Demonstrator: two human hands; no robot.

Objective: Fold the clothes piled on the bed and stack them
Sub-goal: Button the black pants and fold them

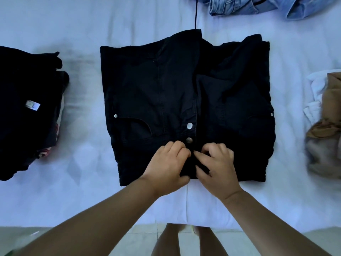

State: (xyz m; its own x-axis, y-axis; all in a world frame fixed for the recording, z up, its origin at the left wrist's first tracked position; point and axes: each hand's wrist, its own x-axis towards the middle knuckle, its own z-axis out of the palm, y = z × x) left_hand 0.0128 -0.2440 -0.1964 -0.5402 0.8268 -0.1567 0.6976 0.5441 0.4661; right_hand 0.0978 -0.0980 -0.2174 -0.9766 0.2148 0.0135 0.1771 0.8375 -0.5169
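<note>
A black jacket (166, 85) with metal snap buttons lies flat in the middle of the white bed (88, 30), its front facing up. My left hand (168, 167) pinches the left edge of the jacket's front opening near the hem. My right hand (215, 169) pinches the right edge of the opening, fingertips almost meeting the left hand's. Two snap buttons show just above my fingers. A stack of folded dark clothes (25, 111) with a small white label sits on the bed at the left.
Blue denim garments (258, 6) lie crumpled at the far right edge of the bed. A tan garment (326, 130) and a white one (313, 100) are heaped at the right. The bed's near edge and tiled floor with my legs show below.
</note>
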